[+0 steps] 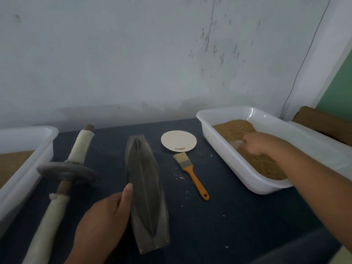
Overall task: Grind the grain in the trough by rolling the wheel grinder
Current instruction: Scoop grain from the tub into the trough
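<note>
The dark, boat-shaped metal trough [145,189] lies lengthwise at the middle of the table, and its inside looks dark and bare. My left hand [103,216] holds its near left side with the thumb lying along the rim; the fingers are hidden. The wheel grinder [66,173], a grey disc on a rod with cloth-wrapped handles, lies flat on the table to the left of the trough, untouched. My right hand [256,144] is down in the grain [236,128] of the right white tub [224,159], curled round a small translucent cup that is blurred.
A small round plate [178,139] with a few grains sits behind the trough. An orange-handled brush [190,172] lies between the trough and the right tub. A second white tub [24,168] of grain stands at the left edge. Loose grains dot the dark cloth.
</note>
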A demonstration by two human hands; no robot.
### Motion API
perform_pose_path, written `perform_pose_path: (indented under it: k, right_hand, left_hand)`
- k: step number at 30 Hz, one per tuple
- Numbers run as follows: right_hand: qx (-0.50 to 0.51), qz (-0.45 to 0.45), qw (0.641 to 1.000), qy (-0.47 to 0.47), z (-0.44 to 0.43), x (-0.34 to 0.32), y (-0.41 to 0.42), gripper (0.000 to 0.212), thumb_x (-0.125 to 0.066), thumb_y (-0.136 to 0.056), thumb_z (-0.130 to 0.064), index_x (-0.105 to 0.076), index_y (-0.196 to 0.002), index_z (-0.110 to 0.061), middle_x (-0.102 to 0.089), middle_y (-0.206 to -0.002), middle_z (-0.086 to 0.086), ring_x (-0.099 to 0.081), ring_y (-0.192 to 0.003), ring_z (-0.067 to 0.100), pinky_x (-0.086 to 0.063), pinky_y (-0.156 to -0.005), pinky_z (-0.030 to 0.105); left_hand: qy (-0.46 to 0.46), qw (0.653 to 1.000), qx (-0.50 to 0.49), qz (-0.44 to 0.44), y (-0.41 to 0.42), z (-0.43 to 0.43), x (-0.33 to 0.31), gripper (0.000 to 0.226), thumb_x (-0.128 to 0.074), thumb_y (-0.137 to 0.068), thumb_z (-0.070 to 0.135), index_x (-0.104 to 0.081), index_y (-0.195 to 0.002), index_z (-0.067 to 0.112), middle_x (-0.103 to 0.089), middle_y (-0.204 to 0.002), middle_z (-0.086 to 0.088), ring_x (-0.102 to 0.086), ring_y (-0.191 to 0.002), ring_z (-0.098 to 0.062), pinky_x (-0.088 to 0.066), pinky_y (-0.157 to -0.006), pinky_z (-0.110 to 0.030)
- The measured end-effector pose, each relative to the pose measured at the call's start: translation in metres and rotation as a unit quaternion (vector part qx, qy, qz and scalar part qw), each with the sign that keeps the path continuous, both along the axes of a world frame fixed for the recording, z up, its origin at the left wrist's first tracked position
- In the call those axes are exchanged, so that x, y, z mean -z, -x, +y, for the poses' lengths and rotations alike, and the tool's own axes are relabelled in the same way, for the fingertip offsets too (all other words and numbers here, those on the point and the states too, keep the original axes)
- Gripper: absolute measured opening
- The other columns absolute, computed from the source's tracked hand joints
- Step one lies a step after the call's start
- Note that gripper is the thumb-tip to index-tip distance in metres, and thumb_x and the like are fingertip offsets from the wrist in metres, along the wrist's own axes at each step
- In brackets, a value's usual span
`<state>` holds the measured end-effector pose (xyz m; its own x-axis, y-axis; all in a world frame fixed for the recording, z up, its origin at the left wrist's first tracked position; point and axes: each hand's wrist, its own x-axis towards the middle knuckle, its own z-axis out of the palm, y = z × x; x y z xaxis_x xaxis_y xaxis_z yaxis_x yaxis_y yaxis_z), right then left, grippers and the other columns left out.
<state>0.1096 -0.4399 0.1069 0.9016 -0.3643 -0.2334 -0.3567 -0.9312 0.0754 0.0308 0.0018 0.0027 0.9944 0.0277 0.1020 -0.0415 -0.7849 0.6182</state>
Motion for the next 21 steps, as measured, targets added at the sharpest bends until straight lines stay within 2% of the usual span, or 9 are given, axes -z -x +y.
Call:
perform_pose_path:
  k: [2, 5, 8, 9, 10, 12, 13, 16, 21]
  right_hand:
    - [0.0, -0.006, 1.0, -0.013, 0.011, 0.007, -0.014, 0.05, -0.04, -0.113, -0.04, -0.055, -0.147, -0.007, -0.06, -0.145, 0.015, -0.061, -0.117, 0.026, -0.05, -0.103, 0.04]
    - [-0.023, -0.006, 0.999, -0.036, 0.017, 0.016, -0.029, 0.038, -0.041, -0.114, -0.032, -0.055, -0.147, -0.019, -0.062, -0.142, 0.011, -0.064, -0.115, 0.026, -0.053, -0.101, 0.039]
    - [0.002, -0.035, 0.992, -0.121, 0.011, 0.03, -0.037, 0.042, -0.044, -0.114, -0.028, -0.05, -0.152, -0.012, -0.057, -0.147, 0.013, -0.062, -0.123, 0.031, -0.051, -0.108, 0.044]
    - [0.003, -0.046, 0.99, -0.135, 0.009, 0.032, -0.038, 0.043, -0.045, -0.113, -0.028, -0.049, -0.152, -0.01, -0.056, -0.148, 0.012, -0.062, -0.122, 0.03, -0.051, -0.107, 0.044]
    - [-0.006, -0.055, 0.989, -0.138, 0.008, 0.032, -0.037, 0.039, -0.045, -0.113, -0.03, -0.053, -0.147, -0.013, -0.058, -0.145, 0.01, -0.064, -0.115, 0.026, -0.054, -0.098, 0.04]
    - [-0.028, -0.082, 0.989, -0.117, 0.002, 0.029, -0.032, 0.028, -0.042, -0.113, -0.041, -0.059, -0.126, -0.023, -0.066, -0.128, 0.005, -0.065, -0.095, 0.018, -0.051, -0.075, 0.033]
    - [-0.026, -0.099, 0.989, -0.109, -0.002, 0.026, -0.03, 0.032, -0.04, -0.113, -0.047, -0.057, -0.123, -0.023, -0.067, -0.118, 0.004, -0.065, -0.091, 0.018, -0.049, -0.07, 0.033]
    - [-0.002, -0.144, 0.98, -0.138, -0.02, 0.018, -0.017, 0.041, -0.044, -0.11, -0.052, -0.055, -0.126, -0.016, -0.07, -0.102, 0.006, -0.066, -0.086, 0.021, -0.046, -0.067, 0.035]
    - [0.028, -0.209, 0.95, -0.229, -0.039, 0.008, 0.016, 0.019, -0.057, -0.107, -0.047, -0.054, -0.117, -0.031, -0.072, -0.094, 0.003, -0.067, -0.073, 0.021, -0.05, -0.055, 0.031]
  left_hand:
    - [0.003, 1.0, 0.004, 0.004, -0.001, 0.0, -0.001, 0.079, -0.014, -0.09, 0.084, -0.073, -0.076, 0.033, -0.071, -0.079, 0.012, -0.065, -0.082, -0.006, -0.053, -0.082, -0.037]
    - [0.006, 1.0, 0.006, 0.013, -0.003, 0.0, -0.002, 0.078, -0.014, -0.09, 0.085, -0.074, -0.08, 0.037, -0.071, -0.083, 0.014, -0.064, -0.085, -0.006, -0.052, -0.084, -0.037]
    - [0.007, 1.0, 0.011, 0.008, -0.001, 0.0, -0.004, 0.077, -0.014, -0.091, 0.084, -0.073, -0.077, 0.036, -0.071, -0.079, 0.013, -0.063, -0.081, -0.002, -0.052, -0.081, -0.037]
    - [0.004, 1.0, 0.014, 0.008, -0.001, 0.0, -0.004, 0.078, -0.013, -0.091, 0.083, -0.073, -0.077, 0.035, -0.071, -0.079, 0.012, -0.064, -0.081, -0.004, -0.053, -0.082, -0.037]
    - [-0.001, 1.0, 0.015, 0.009, -0.001, 0.0, -0.004, 0.079, -0.013, -0.091, 0.083, -0.073, -0.077, 0.033, -0.072, -0.079, 0.011, -0.065, -0.082, -0.005, -0.053, -0.083, -0.038]
    - [-0.004, 1.0, 0.016, 0.012, -0.001, 0.0, -0.004, 0.08, -0.014, -0.092, 0.082, -0.072, -0.077, 0.029, -0.072, -0.079, 0.009, -0.065, -0.081, -0.006, -0.053, -0.082, -0.038]
    - [0.0, 1.0, 0.014, 0.01, 0.0, -0.001, -0.004, 0.08, -0.015, -0.092, 0.082, -0.072, -0.075, 0.028, -0.071, -0.077, 0.008, -0.065, -0.078, -0.005, -0.053, -0.08, -0.037]
    - [0.011, 1.0, 0.005, 0.002, 0.0, -0.001, -0.004, 0.078, -0.019, -0.095, 0.081, -0.071, -0.071, 0.027, -0.071, -0.072, 0.008, -0.064, -0.07, -0.004, -0.053, -0.075, -0.037]
    - [0.013, 1.0, 0.008, 0.0, 0.003, -0.001, -0.004, 0.077, -0.02, -0.095, 0.081, -0.07, -0.071, 0.027, -0.07, -0.068, 0.011, -0.065, -0.069, -0.006, -0.053, -0.073, -0.037]
